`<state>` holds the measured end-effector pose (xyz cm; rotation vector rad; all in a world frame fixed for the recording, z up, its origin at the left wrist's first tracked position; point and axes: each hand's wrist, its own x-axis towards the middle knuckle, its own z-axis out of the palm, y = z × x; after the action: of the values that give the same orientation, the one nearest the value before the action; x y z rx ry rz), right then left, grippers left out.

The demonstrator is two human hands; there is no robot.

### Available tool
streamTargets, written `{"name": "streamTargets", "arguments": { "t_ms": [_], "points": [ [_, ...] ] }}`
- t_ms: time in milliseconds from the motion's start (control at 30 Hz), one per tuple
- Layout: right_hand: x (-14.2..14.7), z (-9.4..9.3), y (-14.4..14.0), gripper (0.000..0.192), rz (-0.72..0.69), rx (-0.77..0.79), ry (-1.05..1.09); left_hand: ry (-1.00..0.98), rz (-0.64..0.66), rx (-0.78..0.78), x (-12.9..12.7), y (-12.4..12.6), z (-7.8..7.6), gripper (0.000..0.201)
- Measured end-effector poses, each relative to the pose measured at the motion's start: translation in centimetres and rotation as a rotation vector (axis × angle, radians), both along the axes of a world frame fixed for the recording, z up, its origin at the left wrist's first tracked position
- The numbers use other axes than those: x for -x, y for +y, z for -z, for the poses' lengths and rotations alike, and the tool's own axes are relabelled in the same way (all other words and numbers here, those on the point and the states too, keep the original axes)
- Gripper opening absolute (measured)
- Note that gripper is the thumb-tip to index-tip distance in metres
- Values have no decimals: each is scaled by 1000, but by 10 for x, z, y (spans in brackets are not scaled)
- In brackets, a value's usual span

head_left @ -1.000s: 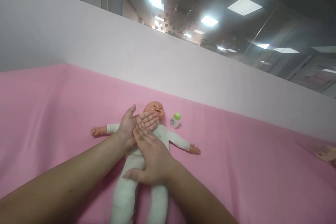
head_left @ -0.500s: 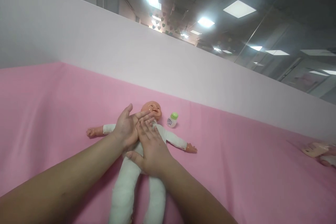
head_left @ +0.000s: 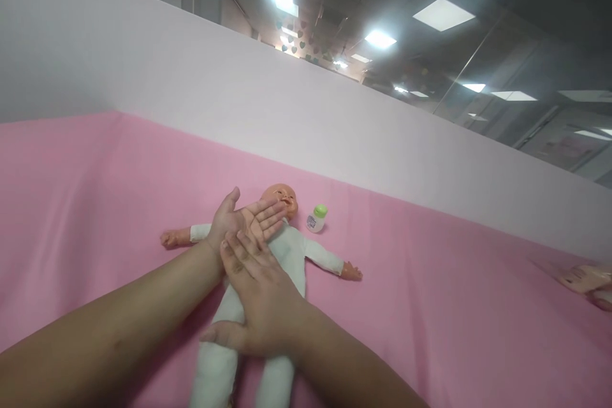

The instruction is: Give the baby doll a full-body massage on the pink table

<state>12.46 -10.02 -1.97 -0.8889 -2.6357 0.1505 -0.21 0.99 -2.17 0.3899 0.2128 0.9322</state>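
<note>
A baby doll (head_left: 313, 255) in a white suit lies on its back on a pink sheet (head_left: 430, 306), arms spread, head toward the wall. My left hand (head_left: 241, 220) hovers palm-up over the doll's chest near its chin, fingers apart. Flat on the doll's belly rests my right hand (head_left: 261, 299), fingers spread and their tips meeting the heel of the left hand. Neither hand holds anything. The doll's torso is mostly hidden by my hands.
A small white bottle with a green cap (head_left: 317, 218) stands beside the doll's head on the right. A pale wall (head_left: 287, 102) borders the sheet at the back. Part of another doll (head_left: 590, 284) shows at the far right edge.
My right hand has slid down from the doll's chest to its belly. My left hand has turned more palm-up and stayed near the chin.
</note>
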Motion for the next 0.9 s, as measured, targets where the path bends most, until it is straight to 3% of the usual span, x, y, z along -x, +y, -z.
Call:
{"name": "streamTargets", "arguments": {
  "t_ms": [200, 367, 533, 700, 800, 900],
  "points": [
    [-3, 5, 18, 106, 222, 13, 13, 104, 58, -18, -15, -22, -4, 90],
    [-11, 3, 25, 93, 352, 48, 2, 121, -39, 24, -9, -19, -12, 90],
    [-18, -4, 20, 93, 211, 135, -44, 90, -160, 9, 7, -6, -16, 93],
    [-15, -11, 11, 102, 13, 139, -47, 93, -113, 28, 6, -3, -12, 93],
    [-11, -9, 9, 108, -16, 89, -19, 71, -63, 17, 0, -8, -13, 94],
    [-9, -3, 14, 109, 42, 32, -5, 78, -31, 15, -7, -18, -15, 91]
  ]
}}
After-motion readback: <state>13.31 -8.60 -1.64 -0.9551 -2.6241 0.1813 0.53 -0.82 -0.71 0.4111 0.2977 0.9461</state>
